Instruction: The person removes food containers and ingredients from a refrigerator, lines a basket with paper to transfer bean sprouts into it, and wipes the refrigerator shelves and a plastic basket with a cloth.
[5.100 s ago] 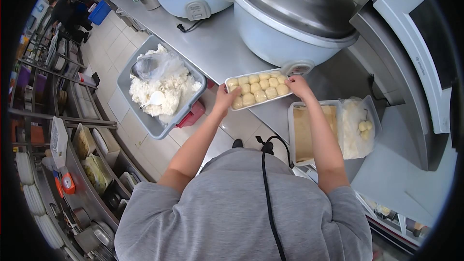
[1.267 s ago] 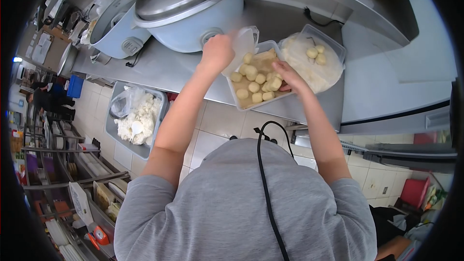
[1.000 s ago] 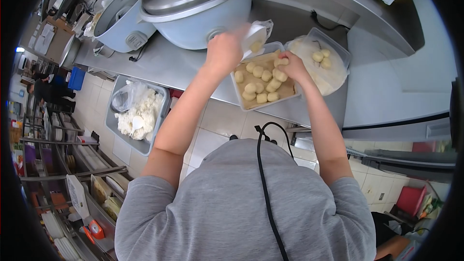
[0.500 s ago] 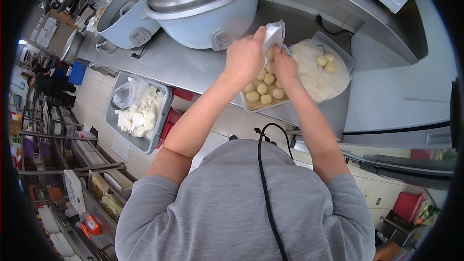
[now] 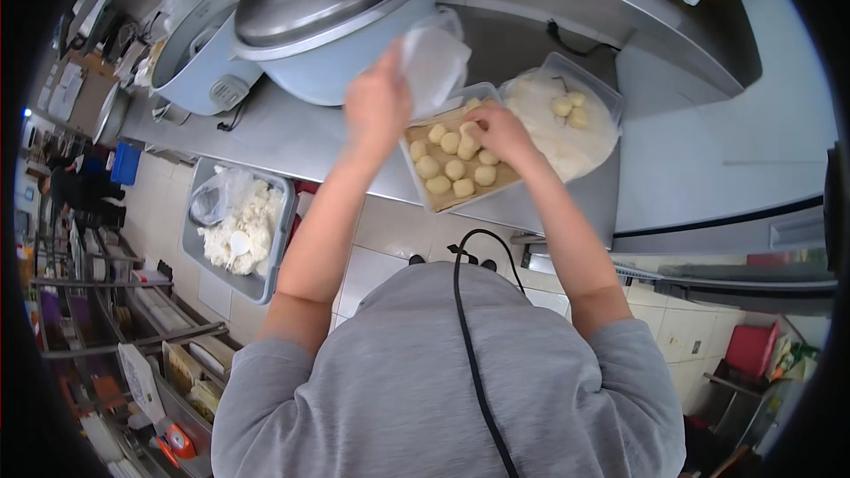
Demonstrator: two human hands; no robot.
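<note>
My left hand (image 5: pixel 379 102), blurred by motion, is closed on a translucent whitish plastic bag (image 5: pixel 434 66), raised beside the rice cooker. My right hand (image 5: pixel 501 134) reaches into a clear plastic tray (image 5: pixel 418 186), its fingertips pinched on a pale dough ball (image 5: pixel 468 131). Several more dough balls (image 5: pixel 438 184) lie loosely spread on the tray's brown lining. Right of that hand, a second clear tray (image 5: pixel 605 87) sits under a whitish plastic sheet (image 5: pixel 567 146). A few pale balls (image 5: pixel 577 113) rest on top of this sheet.
Behind my left hand stand a large lidded rice cooker (image 5: pixel 310 62) and a second, lidless cooker (image 5: pixel 190 75). A grey tub (image 5: pixel 282 239) of cooked rice (image 5: pixel 239 235) is below the steel counter (image 5: pixel 310 133). A black cord (image 5: pixel 469 336) hangs down my front. Far left, a person (image 5: pixel 84 190) stands.
My left hand has moved left and away from my right hand with the plastic bag, which now spreads wider. More of the tray shows. My right hand stays at the balls.
</note>
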